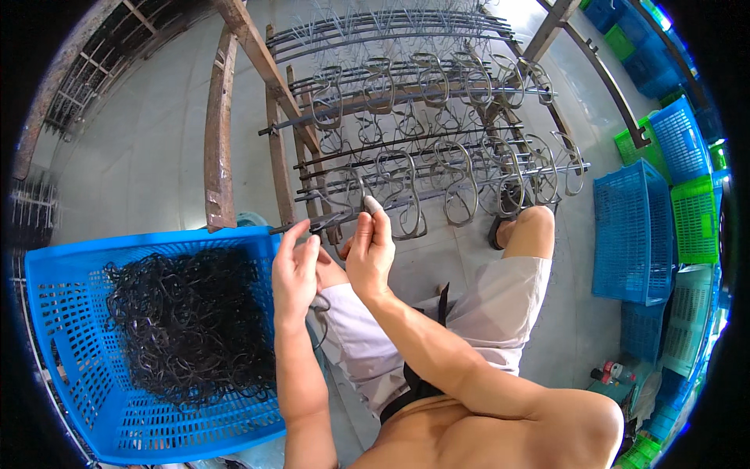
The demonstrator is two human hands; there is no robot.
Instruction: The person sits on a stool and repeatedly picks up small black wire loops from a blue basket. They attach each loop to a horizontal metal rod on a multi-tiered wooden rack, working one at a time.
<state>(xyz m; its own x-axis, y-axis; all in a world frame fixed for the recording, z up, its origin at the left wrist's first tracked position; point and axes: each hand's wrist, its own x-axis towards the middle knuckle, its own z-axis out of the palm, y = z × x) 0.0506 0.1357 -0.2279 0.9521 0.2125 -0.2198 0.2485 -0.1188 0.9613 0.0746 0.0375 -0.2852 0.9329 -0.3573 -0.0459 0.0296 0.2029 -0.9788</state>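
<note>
Dark metal pieces bent into figure-eight loops (461,184) hang in rows on the rack's rods. At the left end of the lower row, my right hand (369,254) pinches one looped metal piece (361,184) between thumb and fingers. A pale covering wraps one of its fingertips. Close by on the left, my left hand (295,273) is curled near the end of a rod (281,228). A thin dark metal loop (321,303) emerges below that palm, over my thigh; the fingers partly hide how it is held.
A large blue basket (86,375) on the left holds a tangled heap of black loops (191,328). Wooden rack posts (221,141) rise ahead. Blue crates (633,234) and green crates (695,223) are stacked along the right. My knee (535,227) is close to the hanging row.
</note>
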